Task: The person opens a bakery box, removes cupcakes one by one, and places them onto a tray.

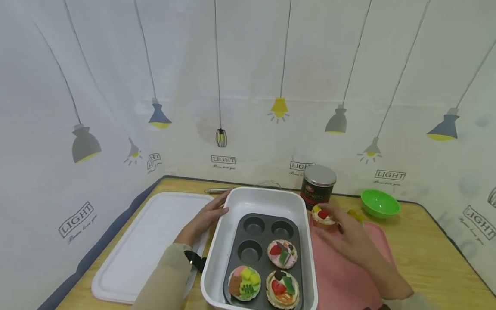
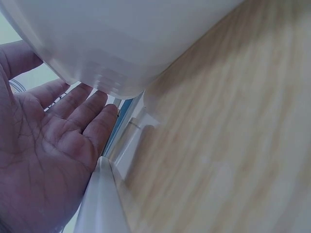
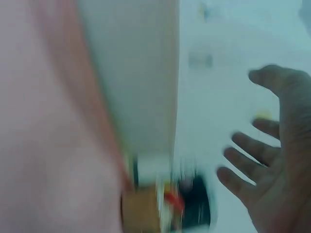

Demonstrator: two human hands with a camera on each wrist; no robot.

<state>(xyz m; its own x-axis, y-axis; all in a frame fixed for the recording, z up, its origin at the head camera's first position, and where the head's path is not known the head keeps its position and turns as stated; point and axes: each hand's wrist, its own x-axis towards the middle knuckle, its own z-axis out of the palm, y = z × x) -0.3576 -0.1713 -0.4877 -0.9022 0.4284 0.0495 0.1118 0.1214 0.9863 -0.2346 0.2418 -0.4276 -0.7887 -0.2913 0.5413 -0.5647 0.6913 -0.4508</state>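
Note:
A deep white tray [image 1: 212, 262] holds a dark muffin pan [image 1: 236, 241]. Three fruit tarts sit in its cups: a pink-cream tart [image 1: 282, 254], a strawberry tart [image 1: 282, 289] and one topped with yellow cubes [image 1: 244, 283]. My left hand [image 1: 205, 219] touches the tray's left rim, its fingers fairly straight along the outer wall in the left wrist view. Beside another tart [image 1: 322, 216] with a red berry is my right hand [image 1: 346, 234], partly in front of it. Spread fingers with nothing between them show on the right hand [image 3: 272, 165] in the blurred right wrist view.
The tart stands by a pink board [image 1: 333, 275], just before an espresso tin [image 1: 317, 185]. A green bowl [image 1: 380, 203] is at the back right. On the left lies a white board [image 1: 147, 245]; a whisk [image 1: 220, 190] is behind the tray.

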